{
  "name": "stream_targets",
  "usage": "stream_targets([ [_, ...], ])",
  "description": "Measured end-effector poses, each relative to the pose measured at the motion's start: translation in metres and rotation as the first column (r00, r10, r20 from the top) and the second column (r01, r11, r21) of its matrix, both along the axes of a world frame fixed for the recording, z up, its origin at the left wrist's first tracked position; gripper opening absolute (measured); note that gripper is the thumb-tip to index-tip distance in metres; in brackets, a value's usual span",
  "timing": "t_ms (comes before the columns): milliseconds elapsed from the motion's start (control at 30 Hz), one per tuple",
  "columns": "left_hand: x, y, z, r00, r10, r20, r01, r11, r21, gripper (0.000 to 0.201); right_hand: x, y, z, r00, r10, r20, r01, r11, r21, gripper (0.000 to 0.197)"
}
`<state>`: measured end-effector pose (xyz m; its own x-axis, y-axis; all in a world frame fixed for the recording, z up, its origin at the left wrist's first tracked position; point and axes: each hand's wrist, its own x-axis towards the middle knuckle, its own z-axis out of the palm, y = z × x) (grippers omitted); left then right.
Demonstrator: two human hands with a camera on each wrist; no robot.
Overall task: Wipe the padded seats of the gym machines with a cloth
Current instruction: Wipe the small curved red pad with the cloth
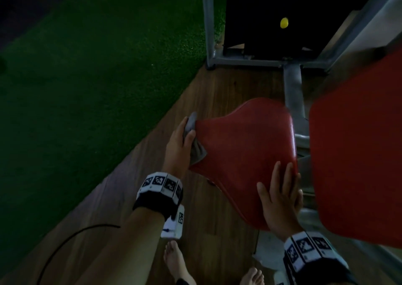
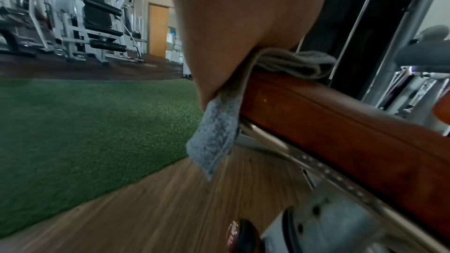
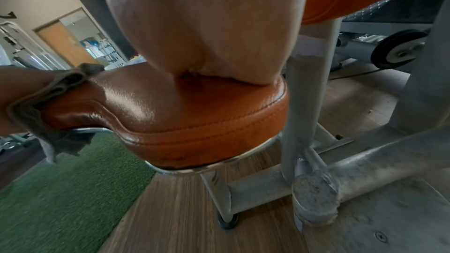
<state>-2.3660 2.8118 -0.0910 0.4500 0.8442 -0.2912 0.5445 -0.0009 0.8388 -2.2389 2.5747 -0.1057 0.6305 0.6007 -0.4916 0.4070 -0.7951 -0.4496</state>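
Note:
A red-brown padded seat (image 1: 245,145) of a gym machine fills the middle of the head view. My left hand (image 1: 181,141) grips a grey cloth (image 1: 196,152) wrapped over the seat's narrow front end; in the left wrist view the cloth (image 2: 216,134) hangs down past the seat edge (image 2: 340,128). My right hand (image 1: 280,195) lies flat with straight fingers on the seat's wide rear corner; in the right wrist view the palm (image 3: 207,32) presses on the leather (image 3: 185,109), with the cloth (image 3: 41,107) at the far end.
A larger red back pad (image 1: 356,145) stands right beside the seat. The grey steel frame (image 1: 293,88) and a black weight stack (image 1: 289,17) are behind. Green turf (image 1: 87,77) lies left, wood floor (image 1: 152,197) below. My bare feet (image 1: 176,260) stand near a black cable (image 1: 71,239).

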Motion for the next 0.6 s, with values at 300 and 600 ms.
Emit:
stream_targets([
  [300,-0.009,-0.029,-0.006,0.976,0.191,0.103,-0.189,0.982,-0.025,0.048,0.002,0.004,0.007,0.999,-0.008,-0.041,0.006,0.999,-0.049,0.071],
  [600,-0.004,-0.038,-0.009,0.985,0.15,0.089,-0.15,0.989,0.004,0.058,0.002,0.003,0.005,1.0,0.009,-0.027,-0.009,1.0,-0.026,0.072],
])
